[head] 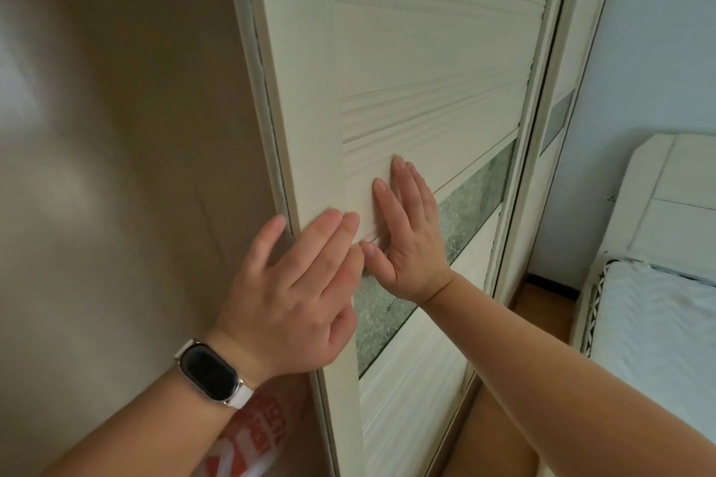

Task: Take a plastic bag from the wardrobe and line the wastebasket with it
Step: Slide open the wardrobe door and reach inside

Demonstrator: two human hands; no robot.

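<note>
Cream-white panelling fills the head view as a person presses both palms against a sliding wardrobe door (407, 62). Left hand (298, 294), a smartwatch (209, 374) on its wrist, lies with fingers spread flat over the door's near edge; right hand (410, 228) rests just beside it, fingers straight and together against the panel above a frosted glass band (476, 194). Neither grip closes on anything. Beneath the left forearm, low in the frame, a crumpled plastic bag (248, 441) with red printing shows against the brown wall (116, 128); what holds it up is hidden by the arm. Judging by that, the bag may already be out of the wardrobe, with the door now being pushed along its track, though which way cannot be told. Wardrobe contents are not visible from here. No wastebasket appears, so lining it looks to be wholly ahead. A bed (658, 321) with white bedding stands well apart at right.
</note>
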